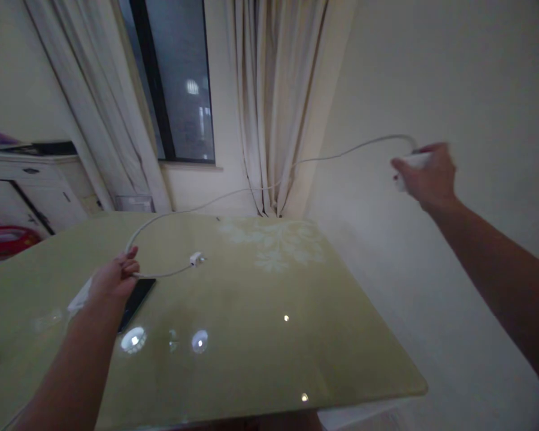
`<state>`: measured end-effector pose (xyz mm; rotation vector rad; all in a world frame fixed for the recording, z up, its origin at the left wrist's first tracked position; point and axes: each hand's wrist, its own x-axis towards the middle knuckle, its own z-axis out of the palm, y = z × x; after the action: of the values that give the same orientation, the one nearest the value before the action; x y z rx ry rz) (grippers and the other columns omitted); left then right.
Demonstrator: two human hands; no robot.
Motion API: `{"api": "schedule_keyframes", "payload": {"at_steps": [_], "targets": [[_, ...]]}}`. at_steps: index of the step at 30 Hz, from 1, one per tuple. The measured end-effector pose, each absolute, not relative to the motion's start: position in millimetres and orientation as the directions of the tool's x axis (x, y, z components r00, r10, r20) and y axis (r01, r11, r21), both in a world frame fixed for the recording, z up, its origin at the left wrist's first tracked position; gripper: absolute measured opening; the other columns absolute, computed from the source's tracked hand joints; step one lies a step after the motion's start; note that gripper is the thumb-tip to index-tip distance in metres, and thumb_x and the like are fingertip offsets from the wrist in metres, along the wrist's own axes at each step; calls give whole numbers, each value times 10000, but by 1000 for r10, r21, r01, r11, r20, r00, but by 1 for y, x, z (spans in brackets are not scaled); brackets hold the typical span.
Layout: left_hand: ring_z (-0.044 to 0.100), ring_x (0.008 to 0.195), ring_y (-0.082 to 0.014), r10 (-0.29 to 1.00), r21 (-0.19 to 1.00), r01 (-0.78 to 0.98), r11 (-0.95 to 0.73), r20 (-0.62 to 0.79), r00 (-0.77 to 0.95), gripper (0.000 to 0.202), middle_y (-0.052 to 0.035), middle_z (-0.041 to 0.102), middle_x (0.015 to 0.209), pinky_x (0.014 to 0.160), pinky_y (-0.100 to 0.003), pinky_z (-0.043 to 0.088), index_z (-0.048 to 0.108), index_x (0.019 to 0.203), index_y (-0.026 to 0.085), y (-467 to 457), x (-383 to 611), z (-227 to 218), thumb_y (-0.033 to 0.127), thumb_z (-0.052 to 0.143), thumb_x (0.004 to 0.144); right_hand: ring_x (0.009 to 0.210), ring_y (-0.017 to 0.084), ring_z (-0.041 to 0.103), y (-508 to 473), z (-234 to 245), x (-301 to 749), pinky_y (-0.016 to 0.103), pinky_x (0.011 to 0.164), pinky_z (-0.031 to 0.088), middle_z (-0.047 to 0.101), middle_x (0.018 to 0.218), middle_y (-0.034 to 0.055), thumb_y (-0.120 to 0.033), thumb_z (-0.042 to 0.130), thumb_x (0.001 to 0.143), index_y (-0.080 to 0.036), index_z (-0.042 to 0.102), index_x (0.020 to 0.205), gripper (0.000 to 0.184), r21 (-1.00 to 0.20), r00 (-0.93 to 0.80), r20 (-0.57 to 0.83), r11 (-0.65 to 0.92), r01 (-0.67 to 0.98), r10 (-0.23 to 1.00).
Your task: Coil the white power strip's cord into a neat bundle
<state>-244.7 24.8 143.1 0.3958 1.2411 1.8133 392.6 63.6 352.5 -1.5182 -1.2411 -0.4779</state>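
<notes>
My right hand (426, 173) is raised near the pale wall and closed around a white charger plug (414, 161). A white cable (251, 188) runs from it down across the curtain to the glossy yellow-green table (260, 335). The cable loops on the table and ends in a small white connector (196, 259). My left hand (114, 276) rests on the table with fingers curled against the cable loop, beside a dark phone (137, 301) lying flat. A white tissue-like scrap (78, 299) lies just under my left wrist.
Cream curtains (273, 102) hang either side of a dark window (179, 78) behind the table. A white cabinet (36, 185) stands at the left with a red object (4, 239) below it. The table's right edge meets the wall gap.
</notes>
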Motion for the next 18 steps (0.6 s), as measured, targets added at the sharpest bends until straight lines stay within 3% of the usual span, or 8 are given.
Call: {"api": "schedule_keyframes", "payload": {"at_steps": [1,3,5,7,12,14,16,18], "targets": [[212,425,-17,819,853,-516,-80,-239,-522,323,52,375,635,336,-65,196,526,808,135,21,-236,135,-65,307,939,665,203,691,56,328,378,326,599,511,700,892,106,-421,819,761,-111,537,1248,643,-620,445,641,80,780,625],[224,399,-9,850,790,-613,-6,-319,-420,293,65,348,630,310,-78,200,555,840,124,13,-217,118,-55,341,931,535,187,659,35,277,349,261,468,459,695,775,54,-396,831,744,-156,578,1241,608,-777,401,355,28,629,844],[235,378,-3,870,722,-690,38,-364,-332,268,63,388,649,284,-92,194,570,866,110,2,-199,104,-41,358,931,490,173,642,11,229,326,225,402,425,678,730,31,-406,823,739,-172,623,1167,527,-867,326,157,-29,498,932],[257,368,5,886,695,-717,52,-363,-288,257,44,450,687,272,-96,203,592,891,92,-12,-184,92,-32,371,932,504,175,659,-14,189,312,232,403,460,680,749,21,-425,842,705,-196,624,1183,573,-925,249,7,-88,370,969],[282,381,13,885,683,-727,73,-381,-269,270,-13,579,814,282,-87,206,648,981,91,-51,-158,65,-4,401,927,544,192,680,-68,125,304,267,442,513,659,740,1,-507,815,723,-243,609,1237,613,-952,221,-159,-208,222,962],[330,413,7,888,737,-671,76,-356,-291,255,-48,642,923,315,-85,244,650,1046,127,-62,-152,46,35,447,922,569,201,691,-82,107,306,280,459,521,669,775,10,-522,802,733,-260,608,1236,599,-957,251,-183,-230,175,950],[507,535,-34,872,871,-491,30,-262,-412,306,-72,677,1095,424,-108,406,623,1188,216,-70,-151,22,118,519,917,597,210,702,-93,90,306,288,471,521,678,803,15,-535,789,741,-277,597,1247,599,-964,302,-188,-234,123,935],[687,883,-167,851,993,-113,35,-89,-518,432,-93,653,1243,694,-272,594,562,1338,285,-75,-153,-5,231,559,909,622,217,710,-101,74,305,295,489,528,679,807,9,-546,785,738,-293,587,1245,600,-971,360,-190,-228,66,914]]}}
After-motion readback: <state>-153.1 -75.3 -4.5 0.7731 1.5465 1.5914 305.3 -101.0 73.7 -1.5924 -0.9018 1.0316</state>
